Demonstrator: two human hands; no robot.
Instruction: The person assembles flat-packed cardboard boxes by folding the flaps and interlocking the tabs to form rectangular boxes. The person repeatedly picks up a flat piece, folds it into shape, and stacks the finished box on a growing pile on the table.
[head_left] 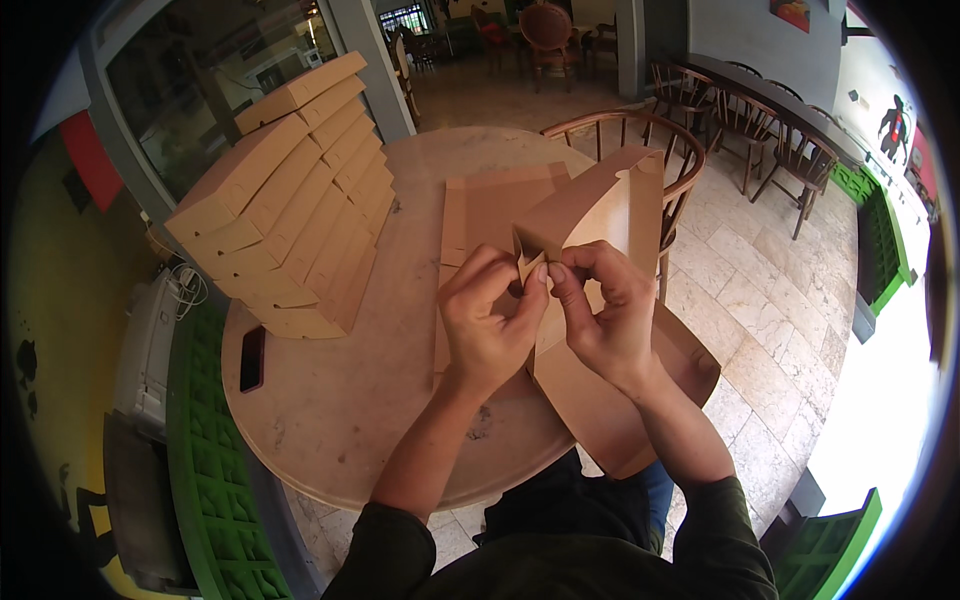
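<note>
Cardboard box in both hands

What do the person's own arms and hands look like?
The left hand and right hand are ungloved, with no ring, watch or bracelet visible. Both forearms are bare up to dark, plain-looking sleeves ending near the elbows.

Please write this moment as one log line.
Left hand: pinches carton corner | Right hand: pinches same corner | Carton: partly folded | Boxes: stacked on table, left
</note>
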